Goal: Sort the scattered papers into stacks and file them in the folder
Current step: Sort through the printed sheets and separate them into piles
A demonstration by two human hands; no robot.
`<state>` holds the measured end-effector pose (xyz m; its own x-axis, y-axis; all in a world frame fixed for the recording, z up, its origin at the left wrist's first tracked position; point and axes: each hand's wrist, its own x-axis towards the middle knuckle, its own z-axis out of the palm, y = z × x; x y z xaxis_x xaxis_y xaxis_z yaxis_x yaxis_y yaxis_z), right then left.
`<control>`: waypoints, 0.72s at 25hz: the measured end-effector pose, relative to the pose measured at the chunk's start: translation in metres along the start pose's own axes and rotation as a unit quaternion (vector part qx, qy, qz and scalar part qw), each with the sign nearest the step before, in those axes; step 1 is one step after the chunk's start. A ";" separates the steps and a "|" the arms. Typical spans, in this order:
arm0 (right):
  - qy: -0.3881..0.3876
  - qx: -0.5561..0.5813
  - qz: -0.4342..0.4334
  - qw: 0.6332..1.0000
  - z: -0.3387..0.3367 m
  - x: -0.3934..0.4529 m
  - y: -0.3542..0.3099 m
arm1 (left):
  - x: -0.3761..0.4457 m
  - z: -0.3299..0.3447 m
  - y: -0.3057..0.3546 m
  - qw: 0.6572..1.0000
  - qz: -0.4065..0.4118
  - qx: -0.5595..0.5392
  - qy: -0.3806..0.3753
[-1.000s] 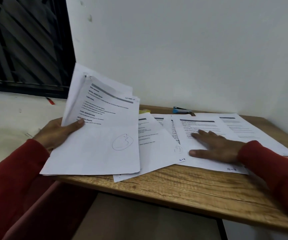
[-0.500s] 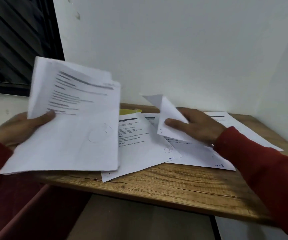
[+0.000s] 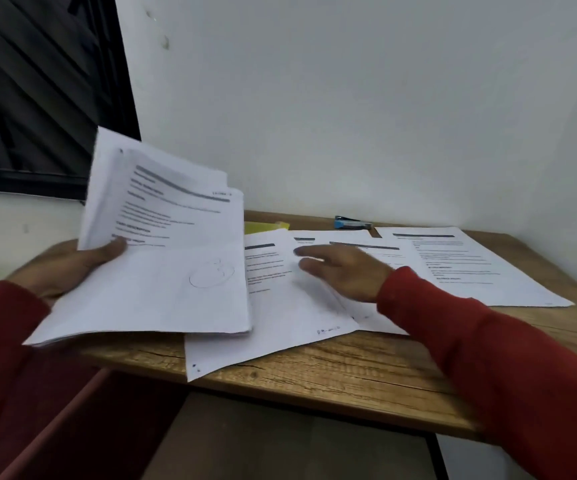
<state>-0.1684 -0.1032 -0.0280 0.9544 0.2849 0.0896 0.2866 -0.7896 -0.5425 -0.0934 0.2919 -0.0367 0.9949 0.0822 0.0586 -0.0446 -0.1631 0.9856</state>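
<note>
My left hand (image 3: pixel 72 268) grips a stack of white printed papers (image 3: pixel 162 258), thumb on top, held tilted above the table's left end; the top sheet bears a circled pen mark. My right hand (image 3: pixel 342 271) hovers or rests with fingers stretched over the loose sheets (image 3: pixel 280 306) spread across the middle of the wooden table (image 3: pixel 349 372). It holds nothing that I can see. Another printed sheet (image 3: pixel 464 268) lies flat at the right. A yellow folder (image 3: pixel 266 226) peeks out behind the papers near the wall.
A blue stapler (image 3: pixel 351 223) lies at the back against the white wall. A dark barred window (image 3: pixel 37 91) fills the upper left. One loose sheet overhangs the table's front edge. Below the table is open floor.
My right hand had lifted a sheet half a second ago; that sheet is down now and the hand is flat and spread. The held stack dropped slightly and moved right.
</note>
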 end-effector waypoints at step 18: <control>0.068 0.025 0.140 0.987 -0.062 -0.061 0.106 | 0.003 0.037 -0.005 0.999 -0.006 0.039 -0.021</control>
<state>-0.1911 -0.2377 -0.0391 0.9990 -0.0197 0.0406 0.0087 -0.7987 -0.6017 -0.0868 0.2562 -0.0479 0.9983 0.0440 0.0389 -0.0273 -0.2387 0.9707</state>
